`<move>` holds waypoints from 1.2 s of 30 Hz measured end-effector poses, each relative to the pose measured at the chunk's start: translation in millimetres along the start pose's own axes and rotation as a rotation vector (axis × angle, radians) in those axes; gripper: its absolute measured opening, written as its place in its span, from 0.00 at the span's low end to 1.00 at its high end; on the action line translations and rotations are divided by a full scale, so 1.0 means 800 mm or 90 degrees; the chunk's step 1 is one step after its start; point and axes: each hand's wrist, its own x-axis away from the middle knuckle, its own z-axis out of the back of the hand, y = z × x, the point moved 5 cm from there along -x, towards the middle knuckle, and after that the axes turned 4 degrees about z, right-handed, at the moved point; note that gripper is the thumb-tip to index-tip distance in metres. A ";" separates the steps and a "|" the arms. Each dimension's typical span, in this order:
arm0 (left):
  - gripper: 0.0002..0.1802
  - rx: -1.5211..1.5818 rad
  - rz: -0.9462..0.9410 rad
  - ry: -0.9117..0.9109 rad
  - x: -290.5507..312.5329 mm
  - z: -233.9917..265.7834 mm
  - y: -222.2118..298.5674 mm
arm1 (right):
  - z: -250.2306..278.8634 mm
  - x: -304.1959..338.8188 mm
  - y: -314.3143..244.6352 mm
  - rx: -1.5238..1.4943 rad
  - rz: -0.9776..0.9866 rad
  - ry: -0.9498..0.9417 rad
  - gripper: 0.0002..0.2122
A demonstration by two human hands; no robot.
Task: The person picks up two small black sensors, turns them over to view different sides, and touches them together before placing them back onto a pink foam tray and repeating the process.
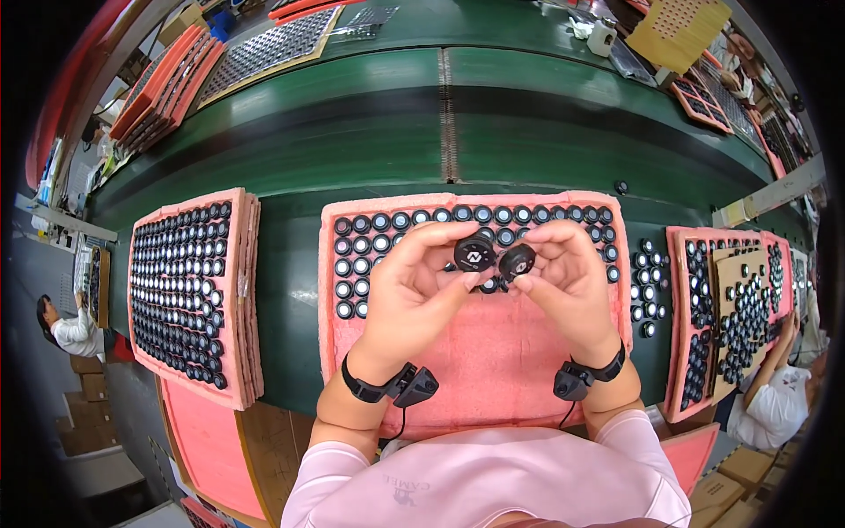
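Two caps up | left hand (414, 286) is pinching a round black cap (474, 254), right hand (568, 277) is pinching another (517, 260), both hovering over the pink tray (493, 370) | risk imo: fingertip-only grips, caps nearly touching, so one's probably slipping down, knocking the rows (387, 231).

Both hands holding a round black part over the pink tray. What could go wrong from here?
1. The left hand and right hand each pinch one small round black disc part by fingertips only; either grip could slip and drop it onto the pink foam tray.
2. A dropped part may knock the rows of black round parts seated below.
3. Loose black parts lie on the green belt beside the tray; they could get mixed up or roll.
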 end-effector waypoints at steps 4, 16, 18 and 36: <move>0.23 0.019 0.020 -0.012 -0.002 0.001 -0.002 | 0.008 -0.003 0.000 -0.052 -0.068 -0.027 0.17; 0.26 -0.038 -0.053 -0.018 0.004 -0.001 -0.012 | 0.005 0.002 -0.007 0.144 0.044 -0.075 0.25; 0.27 -0.048 -0.053 -0.020 0.004 -0.002 -0.011 | 0.004 0.001 -0.008 0.151 0.042 -0.082 0.25; 0.20 -0.210 -0.102 0.037 0.003 -0.005 0.000 | 0.008 -0.003 0.006 0.133 0.103 -0.069 0.17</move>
